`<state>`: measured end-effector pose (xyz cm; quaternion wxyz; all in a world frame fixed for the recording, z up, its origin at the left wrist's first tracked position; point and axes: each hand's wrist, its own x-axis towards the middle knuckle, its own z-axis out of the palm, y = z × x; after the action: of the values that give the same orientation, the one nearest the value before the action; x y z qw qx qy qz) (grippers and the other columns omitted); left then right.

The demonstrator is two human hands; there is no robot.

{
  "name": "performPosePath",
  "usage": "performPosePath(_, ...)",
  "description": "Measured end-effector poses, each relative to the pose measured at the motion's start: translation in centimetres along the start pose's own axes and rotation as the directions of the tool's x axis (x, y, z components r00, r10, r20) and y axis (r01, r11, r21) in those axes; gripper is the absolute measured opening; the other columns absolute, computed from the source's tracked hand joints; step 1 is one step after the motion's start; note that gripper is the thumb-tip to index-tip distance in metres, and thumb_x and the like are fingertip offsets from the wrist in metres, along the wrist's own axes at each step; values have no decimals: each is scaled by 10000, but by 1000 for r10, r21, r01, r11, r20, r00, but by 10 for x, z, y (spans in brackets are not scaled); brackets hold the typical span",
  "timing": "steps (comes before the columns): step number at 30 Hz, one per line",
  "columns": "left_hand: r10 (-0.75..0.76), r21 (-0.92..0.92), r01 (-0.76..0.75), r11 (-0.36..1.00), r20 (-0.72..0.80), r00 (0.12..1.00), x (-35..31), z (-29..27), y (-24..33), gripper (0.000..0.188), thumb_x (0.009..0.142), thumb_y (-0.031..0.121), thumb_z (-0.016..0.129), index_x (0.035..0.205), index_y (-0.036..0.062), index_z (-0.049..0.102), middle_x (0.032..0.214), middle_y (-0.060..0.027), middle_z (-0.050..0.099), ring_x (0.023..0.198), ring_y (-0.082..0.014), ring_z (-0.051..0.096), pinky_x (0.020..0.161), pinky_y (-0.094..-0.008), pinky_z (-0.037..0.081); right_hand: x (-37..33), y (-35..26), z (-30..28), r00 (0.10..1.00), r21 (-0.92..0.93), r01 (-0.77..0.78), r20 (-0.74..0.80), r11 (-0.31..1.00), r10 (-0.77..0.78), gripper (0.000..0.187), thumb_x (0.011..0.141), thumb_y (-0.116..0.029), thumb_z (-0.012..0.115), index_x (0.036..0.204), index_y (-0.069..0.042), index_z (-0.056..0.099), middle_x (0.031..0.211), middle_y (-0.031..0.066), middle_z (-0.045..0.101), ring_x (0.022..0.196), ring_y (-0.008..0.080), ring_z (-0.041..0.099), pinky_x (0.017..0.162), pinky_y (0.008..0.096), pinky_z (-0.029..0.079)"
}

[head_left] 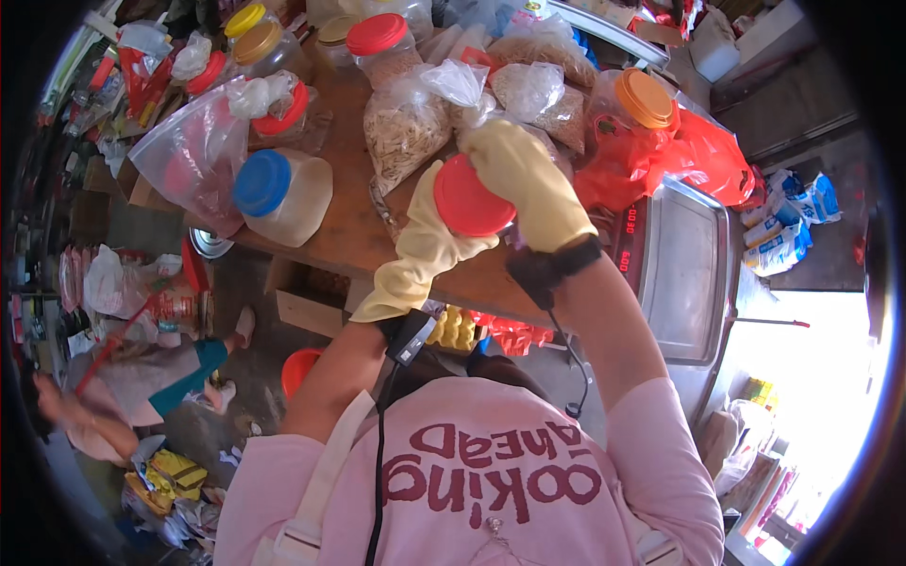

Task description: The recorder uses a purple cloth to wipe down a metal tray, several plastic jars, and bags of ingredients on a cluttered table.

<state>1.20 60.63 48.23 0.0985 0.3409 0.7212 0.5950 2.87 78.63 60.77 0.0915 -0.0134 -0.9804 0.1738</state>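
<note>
A jar with a round red lid [472,198] is between my hands at the front edge of the brown wooden table [349,222]. Its body is mostly hidden under the lid and the gloves. My left hand [420,250], in a pale yellow rubber glove, wraps round the jar's near left side. From the right, my right hand [528,179], gloved the same way, grips the lid's rim with curled fingers. Just beyond the jar stands a clear bag of pale dried strips [406,130]. To its left, a clear jar with a blue lid [262,183] lies tilted.
More lidded jars [380,38] and knotted bags [543,94] crowd the table's far side. At right are an orange-lidded jar [646,99], a red plastic bag [698,156] and a metal-topped scale [684,274]. A person [142,373] is on the left, by shelves of goods.
</note>
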Motion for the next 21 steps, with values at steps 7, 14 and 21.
performPosePath(7, 21, -144, -5, 990, 112, 993, 5, -10, -7, 1391, 574, 193, 1048, 1627, 42, 152, 1563, -137, 448, 1445, -255, 476, 1202, -424, 435, -116, 27, 29, 884, 438, -416, -9, 797, 467, 206, 992, -198, 657, 1127, -54, 715, 1093, 252, 726, 1072, 421, 702, 900, 478, 556)
performPosePath(14, -85, -375, 108, 921, 79, 993, -5, -6, 11, 1395, 603, 157, 1028, 1644, 59, 105, 1571, -138, 443, 1449, -251, 475, 1196, -432, 439, -98, 13, -5, 710, 526, -170, -522, 834, 473, 128, 979, -57, 676, 1099, -42, 721, 1030, 179, 754, 952, 361, 738, 826, 417, 575)
performPosePath(21, 69, -5, -69, 998, 152, 986, 9, 0, 38, 1239, 584, 263, 1013, 1587, 69, 312, 1499, -147, 495, 1366, -307, 537, 1142, -423, 466, -43, -6, -20, 934, 188, 276, -283, 943, -217, 236, 878, -39, 654, 1080, -47, 777, 1005, 174, 758, 933, 386, 711, 847, 423, 584)
